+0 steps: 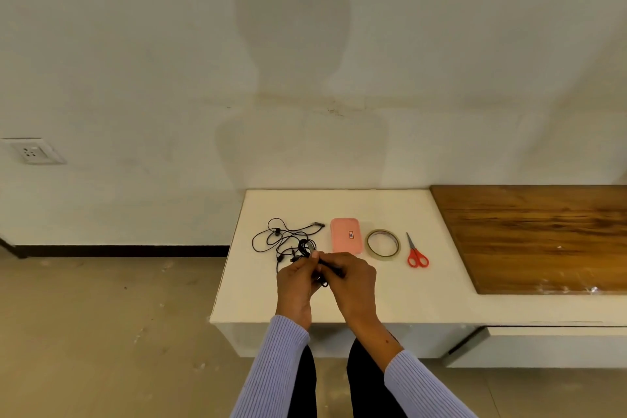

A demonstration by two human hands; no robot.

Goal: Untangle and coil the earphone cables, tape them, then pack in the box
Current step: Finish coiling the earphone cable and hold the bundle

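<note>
Tangled black earphone cables [283, 237] lie on the white table [390, 295], spreading to the left and back. My left hand [297, 285] pinches a bunch of the cable at its near end. My right hand [351, 282] pinches a black piece of the same cable, drawn between the two hands. A small loop hangs under my fingers. Just behind my right hand lies a closed pink box [346, 235]. To its right are a roll of clear tape [382, 243] and red-handled scissors [416, 252].
A brown wooden board [536, 234] covers the table's right part. The white wall rises right behind the table, with a socket [32, 151] at the far left. The floor drops away past the table's left edge [224, 268].
</note>
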